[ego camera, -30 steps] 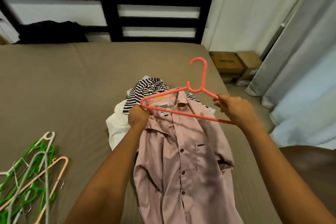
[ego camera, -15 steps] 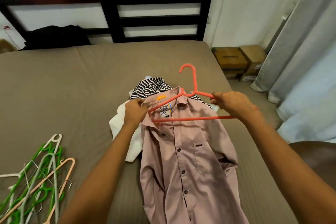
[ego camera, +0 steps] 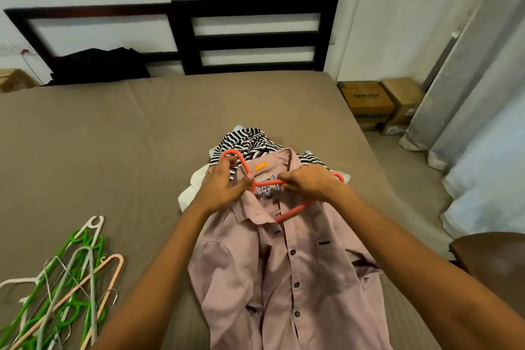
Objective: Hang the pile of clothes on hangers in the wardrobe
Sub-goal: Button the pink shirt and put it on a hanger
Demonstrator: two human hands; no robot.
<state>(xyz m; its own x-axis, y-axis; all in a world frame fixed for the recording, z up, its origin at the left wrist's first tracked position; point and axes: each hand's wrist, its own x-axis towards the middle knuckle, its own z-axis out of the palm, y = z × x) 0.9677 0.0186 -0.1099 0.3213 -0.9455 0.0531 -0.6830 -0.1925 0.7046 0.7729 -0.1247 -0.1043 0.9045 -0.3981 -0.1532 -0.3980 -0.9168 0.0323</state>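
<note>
A dusty-pink button shirt (ego camera: 287, 261) lies face up on the bed, collar away from me. A coral plastic hanger (ego camera: 295, 209) lies tilted over its collar, hook pointing left. My left hand (ego camera: 220, 187) grips the hanger near the hook and neck, at the collar's left side. My right hand (ego camera: 308, 182) pinches the hanger's bar over the neck label. Under the shirt lies a pile with a black-and-white striped garment (ego camera: 250, 143) and a white garment (ego camera: 189, 192).
Several loose hangers (ego camera: 59, 284), green, white and peach, lie on the brown bed sheet (ego camera: 113, 150) at the lower left. A black bundle (ego camera: 99, 65) sits by the dark headboard (ego camera: 255, 34). Cardboard boxes (ego camera: 380, 105) and grey curtains (ego camera: 468, 94) stand to the right.
The hanger swung down from upright, its hook now pointing left over the collar. My left hand moved from the collar onto the hanger's hook end; my right hand shifted left to the collar's middle.
</note>
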